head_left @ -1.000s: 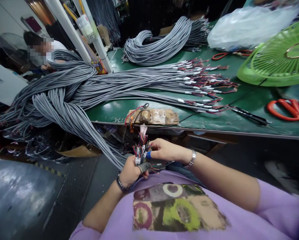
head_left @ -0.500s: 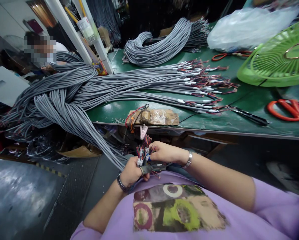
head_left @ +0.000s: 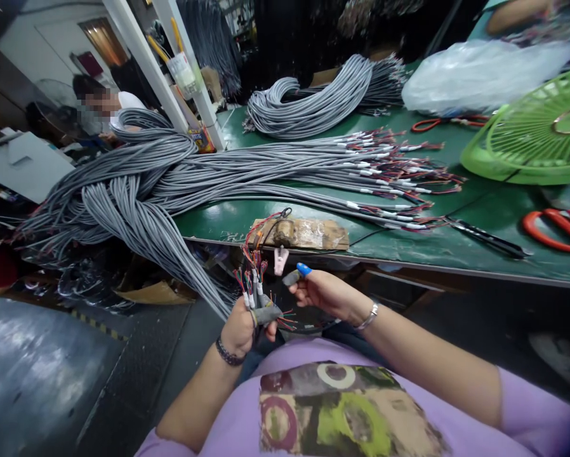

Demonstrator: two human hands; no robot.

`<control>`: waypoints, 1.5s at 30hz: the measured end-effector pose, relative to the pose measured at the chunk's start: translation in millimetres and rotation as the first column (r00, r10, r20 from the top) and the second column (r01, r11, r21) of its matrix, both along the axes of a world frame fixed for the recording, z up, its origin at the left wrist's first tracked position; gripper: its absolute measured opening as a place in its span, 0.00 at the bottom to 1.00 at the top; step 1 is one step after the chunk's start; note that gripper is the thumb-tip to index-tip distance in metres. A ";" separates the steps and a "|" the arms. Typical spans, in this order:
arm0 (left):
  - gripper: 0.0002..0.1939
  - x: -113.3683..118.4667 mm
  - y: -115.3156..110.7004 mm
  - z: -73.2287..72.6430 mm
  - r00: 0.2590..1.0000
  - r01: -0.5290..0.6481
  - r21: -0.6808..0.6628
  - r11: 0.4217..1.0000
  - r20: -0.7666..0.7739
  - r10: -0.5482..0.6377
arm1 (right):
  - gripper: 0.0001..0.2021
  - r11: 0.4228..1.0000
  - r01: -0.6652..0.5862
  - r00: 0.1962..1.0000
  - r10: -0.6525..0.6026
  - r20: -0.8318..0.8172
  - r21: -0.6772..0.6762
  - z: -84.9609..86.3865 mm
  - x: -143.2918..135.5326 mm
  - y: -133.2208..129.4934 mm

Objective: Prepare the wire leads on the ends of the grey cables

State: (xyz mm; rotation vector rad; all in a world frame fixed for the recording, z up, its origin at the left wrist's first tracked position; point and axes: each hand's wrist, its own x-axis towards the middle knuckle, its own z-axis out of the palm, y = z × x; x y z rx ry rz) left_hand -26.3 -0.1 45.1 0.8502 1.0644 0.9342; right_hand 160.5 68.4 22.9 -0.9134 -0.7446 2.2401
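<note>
My left hand is closed around the ends of several grey cables, its thumb wearing a grey finger cover. Stripped coloured wires fan upward out of that grip, with white bands at the cable ends. A few thin red and green wires poke out to the right of the thumb. Beside the bundle and apart from it is my right hand. Its thumb carries a blue cover and its forefinger a grey one. Nothing shows between those fingers, while the other fingers are curled.
On the green bench lie a long pile of grey cables and a coiled bundle. A wooden block with a pink clip sits at the edge. Tweezers, red-handled scissors and a green fan are at right.
My right hand has drawn back to the right from the wires and its fingers have come apart. The left hand keeps the cable ends and has shifted slightly left.
</note>
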 end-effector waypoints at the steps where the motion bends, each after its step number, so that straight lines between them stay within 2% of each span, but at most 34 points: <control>1: 0.14 0.3 1.9 0.0 1.000 -0.006 -0.005 1.000 0.013 0.006 | 0.18 1.000 0.005 1.000 -0.005 -0.008 -0.024 -0.8 -0.6 3.8; 4: 0.14 2.6 8.7 0.7 0.999 -0.024 -0.016 1.000 0.039 0.024 | 0.18 0.999 -0.032 0.999 0.030 -0.044 -0.029 4.0 -7.2 13.5; 8: 0.15 4.2 19.2 0.7 0.999 -0.028 -0.038 0.999 0.045 0.030 | 0.15 0.995 -0.036 0.996 0.044 -0.079 0.097 12.5 -19.4 19.6; 10: 0.15 3.4 24.2 -0.3 0.998 -0.021 -0.062 0.998 0.058 0.025 | 0.17 0.980 0.040 0.999 -0.041 0.001 0.195 12.0 -23.5 20.3; 13: 0.14 2.1 30.3 -1.3 0.996 -0.010 -0.078 0.997 0.082 0.017 | 0.22 0.919 0.169 0.962 -0.233 0.145 0.356 6.5 -26.3 21.1; 15: 0.14 2.3 33.6 -0.7 0.996 -0.003 -0.072 0.997 0.093 0.010 | 0.25 0.892 0.202 0.947 -0.283 0.152 0.403 3.0 -27.2 22.4; 17: 0.13 3.4 36.3 0.2 0.995 0.004 -0.066 0.998 0.101 0.003 | 0.26 0.913 0.190 0.965 -0.241 0.100 0.360 1.4 -28.6 24.3; 20: 0.12 5.9 39.7 0.7 0.995 0.007 -0.077 0.997 0.104 0.001 | 0.24 0.970 0.143 0.990 -0.138 -0.040 0.198 1.6 -32.0 27.4; 24: 0.12 8.4 43.6 -1.7 0.995 0.027 -0.085 0.996 0.096 -0.019 | 0.20 0.982 0.184 0.973 -0.175 -0.148 0.047 0.9 -37.3 30.5; 28: 0.12 10.6 46.2 -4.4 0.997 0.046 -0.099 0.994 0.063 -0.039 | 0.20 0.963 0.266 0.955 -0.257 -0.149 0.047 -1.7 -41.1 32.5; 31: 0.13 12.4 47.3 -5.0 0.999 0.036 -0.117 0.992 0.045 -0.031 | 0.20 0.958 0.283 0.952 -0.274 -0.140 0.049 -2.4 -42.1 32.4; 36: 0.14 13.2 47.3 -4.8 0.999 0.038 -0.114 0.993 0.039 -0.034 | 0.20 0.977 0.214 0.965 -0.209 -0.158 0.015 -0.5 -39.2 29.7; 42: 0.15 10.3 36.6 -3.7 1.000 0.015 -0.097 0.995 0.026 -0.013 | 0.23 0.997 0.069 0.980 -0.073 -0.184 -0.029 6.3 -31.9 25.4; 45: 0.15 9.1 28.7 -1.4 1.000 -0.024 -0.079 0.997 0.014 0.025 | 0.18 0.997 0.080 0.980 -0.079 -0.184 -0.005 8.4 -30.6 24.0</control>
